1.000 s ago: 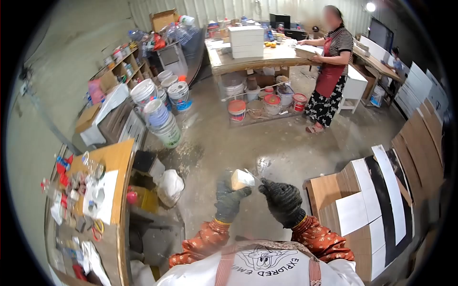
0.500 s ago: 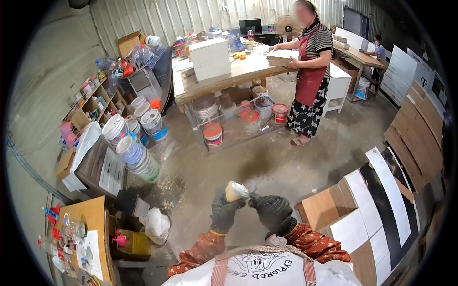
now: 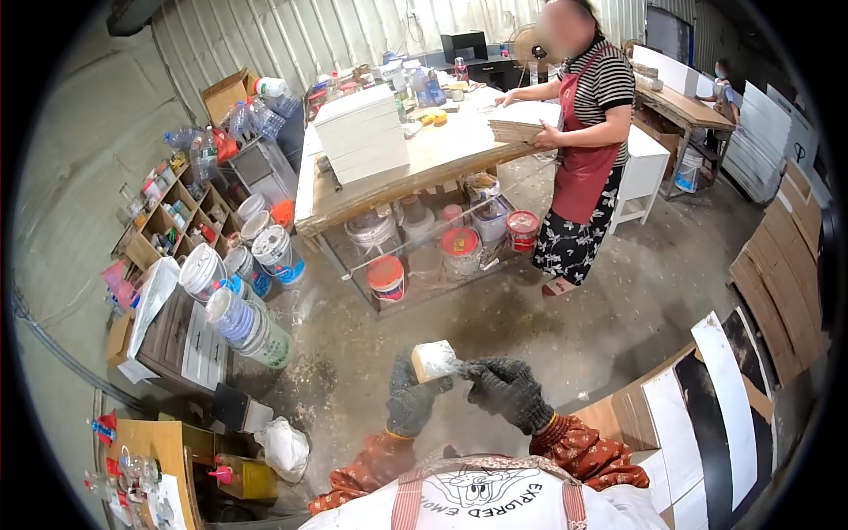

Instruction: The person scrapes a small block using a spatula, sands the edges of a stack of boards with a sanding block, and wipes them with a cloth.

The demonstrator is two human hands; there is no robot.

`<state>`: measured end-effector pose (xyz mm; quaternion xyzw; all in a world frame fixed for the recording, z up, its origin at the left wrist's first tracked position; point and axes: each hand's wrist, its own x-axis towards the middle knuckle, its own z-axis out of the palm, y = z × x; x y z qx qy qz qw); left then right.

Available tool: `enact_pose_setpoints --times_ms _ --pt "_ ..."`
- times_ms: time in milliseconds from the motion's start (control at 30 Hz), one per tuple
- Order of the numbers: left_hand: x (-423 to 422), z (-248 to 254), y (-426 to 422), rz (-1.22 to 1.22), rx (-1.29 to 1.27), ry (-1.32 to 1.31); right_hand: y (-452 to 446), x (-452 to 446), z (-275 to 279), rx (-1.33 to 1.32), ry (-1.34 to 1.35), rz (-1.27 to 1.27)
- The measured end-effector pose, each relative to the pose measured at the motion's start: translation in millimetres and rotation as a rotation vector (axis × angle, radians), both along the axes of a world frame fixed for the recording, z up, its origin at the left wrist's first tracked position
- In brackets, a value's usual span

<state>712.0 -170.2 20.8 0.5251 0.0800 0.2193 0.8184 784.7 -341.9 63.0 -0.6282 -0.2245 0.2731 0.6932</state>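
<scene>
one pale block [image 3: 432, 361] sits in the gloved left hand [image 3: 412, 399], which wraps round its lower side, while the gloved right hand [image 3: 508, 393] is bunched up just beside the block's whitish end, can't really tell if it's pinching something. imo the trick is a firm, low left grip, well off that end, so the right can work small and light.

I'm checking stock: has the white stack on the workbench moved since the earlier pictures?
No. The white stack stands at the same end of the workbench, shifted neither way along it; only the view changed.
</scene>
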Motion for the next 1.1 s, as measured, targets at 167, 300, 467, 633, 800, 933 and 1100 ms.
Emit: enact_pose_setpoints --times_ms 167,300,467,633,800,933,1100 --pt "59.1 -6.6 30.8 0.015 0.014 -0.018 17.2 69.5 -10.0 -0.047 0.22 -0.026" --pt "122.2 -18.1 67.9 -0.071 -0.005 -0.002 44.5 124.2 -4.5 -0.067 0.199 -0.048" --pt "212.5 4.8 90.8 -0.081 0.099 -0.088 82.5 194.1 12.7 -0.145 0.067 -0.068" --pt "269.4 4.3 137.4 -0.098 0.103 0.103 102.0 249.4 1.4 -0.115 0.185 -0.192" --pt "305.7 -6.5 148.7 -0.068 0.217 0.015 129.0 288.5 10.3 -0.104 0.113 -0.086" --pt "327.1 -1.5 158.1 0.085 0.258 0.018 141.8 340.0 -2.5 -0.163 0.091 0.022" --pt "360.8 -20.2 154.9 0.253 0.037 -0.102 154.3 405.9 14.0 -0.143 0.04 0.166"
